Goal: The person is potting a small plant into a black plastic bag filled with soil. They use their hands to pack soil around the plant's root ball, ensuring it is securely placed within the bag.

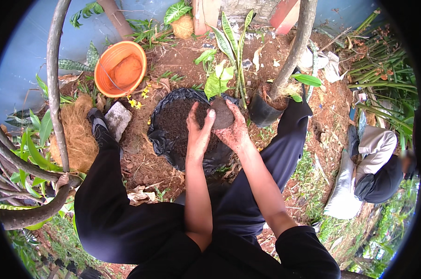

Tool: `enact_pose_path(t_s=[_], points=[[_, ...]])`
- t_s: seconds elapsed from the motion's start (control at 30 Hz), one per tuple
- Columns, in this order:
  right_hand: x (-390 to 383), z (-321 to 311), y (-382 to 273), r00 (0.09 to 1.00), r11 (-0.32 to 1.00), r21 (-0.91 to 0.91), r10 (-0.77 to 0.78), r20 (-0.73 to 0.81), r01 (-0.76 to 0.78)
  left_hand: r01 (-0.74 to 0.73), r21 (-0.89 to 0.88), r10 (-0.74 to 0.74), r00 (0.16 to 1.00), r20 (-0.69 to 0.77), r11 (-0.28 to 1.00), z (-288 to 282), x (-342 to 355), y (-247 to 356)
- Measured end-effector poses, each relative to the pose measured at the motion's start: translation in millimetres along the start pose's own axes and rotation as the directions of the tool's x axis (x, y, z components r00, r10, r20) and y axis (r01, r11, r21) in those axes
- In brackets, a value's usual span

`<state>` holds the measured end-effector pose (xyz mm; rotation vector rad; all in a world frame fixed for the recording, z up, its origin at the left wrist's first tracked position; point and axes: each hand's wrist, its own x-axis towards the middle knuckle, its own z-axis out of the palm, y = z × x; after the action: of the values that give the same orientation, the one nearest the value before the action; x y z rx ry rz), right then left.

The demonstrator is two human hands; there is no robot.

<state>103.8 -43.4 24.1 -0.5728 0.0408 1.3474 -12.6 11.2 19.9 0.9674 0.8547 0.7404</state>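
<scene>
Between my two hands is a dark, rounded ball of soil (222, 113). A young plant (218, 81) with pale green leaves rises at its far side and seems to grow from it. My right hand (233, 131) cups the ball from the right, with soil stuck to the fingers. From the left, my left hand (199, 130) closes in, its thumb against the ball; its other fingers are partly hidden. Below both hands sits a round black plastic bag (160, 142) filled with loose dark soil (175, 118).
An orange bucket (140, 60) lies tipped at the far left. Near my left foot are a grey stone block (118, 120) and coconut fibre (78, 135). A black pot (262, 111) stands right, by a thick branch (294, 46). Another person (375, 172) sits far right beside a white sack (343, 193).
</scene>
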Motion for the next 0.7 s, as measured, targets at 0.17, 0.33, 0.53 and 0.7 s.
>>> enact_pose_path(t_s=[0.17,0.33,0.53,0.7], points=[[-1,8,2,1.0,0.995,0.099,0.001,-0.025,0.001,-0.021,0.022,0.021,1.0,0.004,1.0,6,-4,6],[-3,12,0,0.999,0.982,0.182,0.047,-0.003,-0.045,-0.026,-0.109,0.029,0.999,0.025,0.994,3,-2,4],[-1,7,1,0.997,0.971,0.228,0.066,0.026,-0.071,-0.081,-0.025,0.082,0.996,0.029,0.996,-1,1,-3],[-4,5,0,0.998,0.956,0.289,0.041,0.057,-0.056,-0.069,0.053,0.065,0.996,0.064,0.996,2,-5,5]])
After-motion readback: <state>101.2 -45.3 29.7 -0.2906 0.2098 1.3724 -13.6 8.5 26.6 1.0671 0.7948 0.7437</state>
